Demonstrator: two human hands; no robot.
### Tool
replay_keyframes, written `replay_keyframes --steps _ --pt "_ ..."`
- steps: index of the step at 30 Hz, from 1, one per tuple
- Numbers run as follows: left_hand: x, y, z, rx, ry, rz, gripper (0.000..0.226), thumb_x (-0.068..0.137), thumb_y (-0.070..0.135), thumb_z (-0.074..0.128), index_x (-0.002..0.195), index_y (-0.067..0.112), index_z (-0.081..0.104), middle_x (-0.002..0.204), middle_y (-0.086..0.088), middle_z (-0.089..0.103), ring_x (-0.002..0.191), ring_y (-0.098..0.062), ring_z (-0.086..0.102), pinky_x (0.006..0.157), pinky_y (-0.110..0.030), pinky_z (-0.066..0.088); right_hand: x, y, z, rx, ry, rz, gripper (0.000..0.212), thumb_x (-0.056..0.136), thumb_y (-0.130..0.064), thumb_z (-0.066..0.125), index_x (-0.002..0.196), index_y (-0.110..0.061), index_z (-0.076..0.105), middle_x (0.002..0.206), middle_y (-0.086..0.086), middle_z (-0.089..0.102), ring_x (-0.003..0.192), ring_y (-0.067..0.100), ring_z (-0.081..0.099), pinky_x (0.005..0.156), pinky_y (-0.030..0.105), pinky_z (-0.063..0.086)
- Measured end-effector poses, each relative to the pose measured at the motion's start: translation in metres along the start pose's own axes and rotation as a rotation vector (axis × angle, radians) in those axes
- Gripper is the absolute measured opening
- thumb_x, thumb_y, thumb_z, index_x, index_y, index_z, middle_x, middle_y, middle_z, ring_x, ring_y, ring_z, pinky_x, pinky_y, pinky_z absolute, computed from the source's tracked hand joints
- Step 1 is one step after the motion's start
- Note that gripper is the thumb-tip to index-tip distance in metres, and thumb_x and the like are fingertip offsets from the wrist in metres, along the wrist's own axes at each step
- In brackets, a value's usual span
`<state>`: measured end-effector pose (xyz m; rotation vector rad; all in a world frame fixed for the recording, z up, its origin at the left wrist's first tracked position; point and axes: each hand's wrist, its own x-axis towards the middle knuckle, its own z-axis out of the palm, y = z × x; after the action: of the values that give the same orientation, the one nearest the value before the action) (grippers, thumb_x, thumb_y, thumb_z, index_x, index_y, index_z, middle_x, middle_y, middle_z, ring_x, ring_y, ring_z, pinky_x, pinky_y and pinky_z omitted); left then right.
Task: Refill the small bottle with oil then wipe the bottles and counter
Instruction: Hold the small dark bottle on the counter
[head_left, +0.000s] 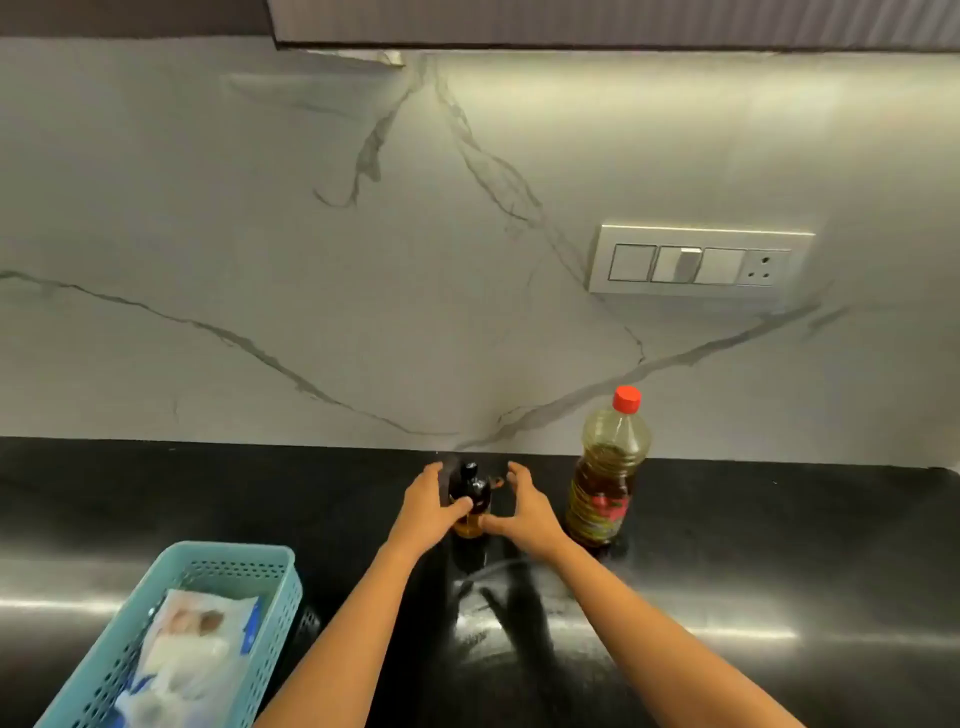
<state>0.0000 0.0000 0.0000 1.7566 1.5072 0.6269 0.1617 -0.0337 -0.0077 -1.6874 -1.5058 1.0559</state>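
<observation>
A small dark bottle (474, 493) with a black top and a little amber oil at its base stands on the black counter (779, 545) near the wall. My left hand (428, 506) grips its left side, thumb across the front. My right hand (522, 506) is at its right side with fingers spread and the thumb touching the bottle's base. To the right stands a large clear oil bottle (605, 478) with a red cap and a red and green label, partly filled with amber oil.
A teal perforated basket (234, 571) holding white and blue packets sits at the front left of the counter. The marble backsplash carries a switch panel (698, 262) at the right. A dark cabinet edge runs overhead.
</observation>
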Motion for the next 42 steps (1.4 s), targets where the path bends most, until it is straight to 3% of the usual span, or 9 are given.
replay_keyframes --steps 4,6,10,17,21,26,36,40,42 --pt "0.019 -0.01 0.005 -0.106 -0.073 -0.025 0.069 0.075 0.021 0.077 0.134 0.014 0.044 0.129 -0.002 0.054 0.121 -0.017 0.051 0.095 -0.022 0.038 0.025 0.005 0.013 0.019 -0.002 -0.04 0.081 0.068 -0.008 0.076 0.136 -0.012 0.033 0.112 -0.002 0.053 0.107 0.012 0.052 0.072 0.003 0.039" --pt "0.025 -0.014 0.007 -0.121 -0.097 -0.015 0.067 0.07 0.018 0.081 0.129 0.015 0.05 0.118 0.0 0.06 0.112 -0.013 0.056 0.092 -0.021 0.042 0.034 0.009 0.021 0.041 -0.029 -0.03 0.073 0.065 -0.005 0.076 0.128 -0.016 0.041 0.107 -0.003 0.056 0.101 0.012 0.055 0.065 0.002 0.04" --pt "0.031 -0.016 0.006 -0.109 -0.118 0.012 0.065 0.067 0.017 0.082 0.125 0.017 0.053 0.111 0.004 0.061 0.105 -0.009 0.058 0.098 -0.028 0.046 0.043 0.017 0.032 0.083 0.026 -0.035 0.06 0.06 -0.006 0.078 0.11 -0.022 0.05 0.102 -0.002 0.062 0.094 0.012 0.059 0.071 0.008 0.042" --pt "0.022 -0.015 0.008 -0.073 -0.156 0.046 0.067 0.068 0.021 0.082 0.127 0.018 0.051 0.118 0.003 0.061 0.107 -0.006 0.055 0.094 -0.021 0.043 0.029 0.018 0.032 0.098 0.039 -0.045 0.061 0.061 -0.008 0.078 0.116 -0.017 0.053 0.102 -0.003 0.062 0.096 0.011 0.061 0.078 0.014 0.046" --pt "-0.004 -0.01 0.012 -0.08 -0.151 0.067 0.065 0.068 0.023 0.082 0.126 0.02 0.053 0.115 0.006 0.062 0.105 -0.005 0.056 0.093 -0.02 0.043 0.003 0.018 0.029 0.07 0.047 -0.044 0.06 0.06 -0.011 0.077 0.115 -0.018 0.054 0.101 -0.002 0.066 0.093 0.011 0.063 0.072 0.013 0.047" --pt "-0.059 -0.003 0.012 -0.082 -0.149 0.096 0.066 0.068 0.024 0.082 0.127 0.022 0.052 0.109 0.013 0.059 0.101 -0.001 0.054 0.089 -0.015 0.042 -0.053 0.015 0.032 0.045 0.094 -0.041 0.06 0.058 -0.015 0.078 0.113 -0.019 0.055 0.102 -0.001 0.067 0.094 0.014 0.064 0.082 0.028 0.053" --pt "-0.206 -0.005 0.023 -0.07 -0.178 0.094 0.07 0.068 0.021 0.082 0.13 0.017 0.05 0.117 0.002 0.062 0.099 -0.003 0.052 0.089 -0.016 0.038 -0.197 0.029 0.064 0.026 0.157 0.014 0.054 0.059 -0.016 0.08 0.108 -0.015 0.056 0.09 -0.005 0.063 0.085 0.012 0.06 0.072 0.023 0.046" --pt "-0.248 -0.014 0.026 -0.067 -0.2 0.114 0.068 0.069 0.019 0.082 0.129 0.017 0.051 0.108 0.007 0.059 0.096 -0.002 0.052 0.069 -0.002 0.038 -0.24 0.033 0.081 0.015 0.16 0.018 0.058 0.062 -0.015 0.081 0.114 -0.012 0.055 0.092 -0.004 0.062 0.085 0.012 0.059 0.069 0.016 0.043" --pt "-0.262 -0.021 0.027 -0.07 -0.207 0.117 0.067 0.069 0.019 0.082 0.128 0.018 0.052 0.109 0.008 0.06 0.097 -0.002 0.053 0.07 -0.003 0.038 -0.254 0.036 0.09 0.02 0.175 0.017 0.059 0.061 -0.014 0.082 0.114 -0.012 0.056 0.093 -0.004 0.063 0.087 0.013 0.06 0.07 0.015 0.044"
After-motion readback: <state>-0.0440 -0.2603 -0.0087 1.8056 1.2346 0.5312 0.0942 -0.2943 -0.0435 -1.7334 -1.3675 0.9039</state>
